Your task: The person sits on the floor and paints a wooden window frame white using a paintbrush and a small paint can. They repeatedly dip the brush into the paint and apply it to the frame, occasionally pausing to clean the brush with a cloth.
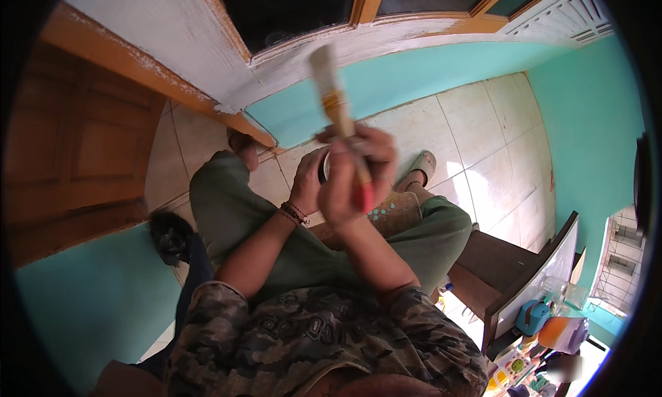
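Note:
My right hand (335, 192) grips a paintbrush (336, 107) by its wooden handle with a red end, bristles pointing up and away from me. The brush and fingers are blurred. Behind it, my left hand (307, 182) wraps around a small round container (325, 168); only part of its pale rim and dark inside shows, and the contents are hidden. Beyond the bristles is a wooden window frame (408, 30), part whitish and part orange-brown. The bristles look apart from it, though the distance is hard to tell.
An orange-brown door post (155, 68) with white smears rises at left, near a panelled wooden door (77, 138). Between my legs is a paint-spotted wooden seat (406, 209). A dark wooden table (491, 262) with household items stands at right. A black bag-like bundle (170, 236) lies at left.

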`<move>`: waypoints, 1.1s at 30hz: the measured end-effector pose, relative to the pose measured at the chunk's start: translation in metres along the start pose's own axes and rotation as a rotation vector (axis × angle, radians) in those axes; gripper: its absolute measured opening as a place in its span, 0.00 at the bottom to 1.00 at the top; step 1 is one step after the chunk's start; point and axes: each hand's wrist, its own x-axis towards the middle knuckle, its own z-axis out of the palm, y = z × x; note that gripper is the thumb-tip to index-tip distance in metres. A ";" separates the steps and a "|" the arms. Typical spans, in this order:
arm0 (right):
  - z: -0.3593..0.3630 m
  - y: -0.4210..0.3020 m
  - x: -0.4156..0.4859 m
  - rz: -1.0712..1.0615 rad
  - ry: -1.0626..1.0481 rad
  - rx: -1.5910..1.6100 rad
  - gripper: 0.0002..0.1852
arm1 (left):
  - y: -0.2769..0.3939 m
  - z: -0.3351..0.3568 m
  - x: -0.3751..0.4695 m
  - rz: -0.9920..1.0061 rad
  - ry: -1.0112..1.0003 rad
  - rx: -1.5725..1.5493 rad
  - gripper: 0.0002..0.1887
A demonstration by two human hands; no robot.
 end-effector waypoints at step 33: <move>0.062 -0.011 -0.031 0.503 -0.088 0.231 0.08 | 0.002 -0.016 -0.012 0.234 0.157 0.503 0.35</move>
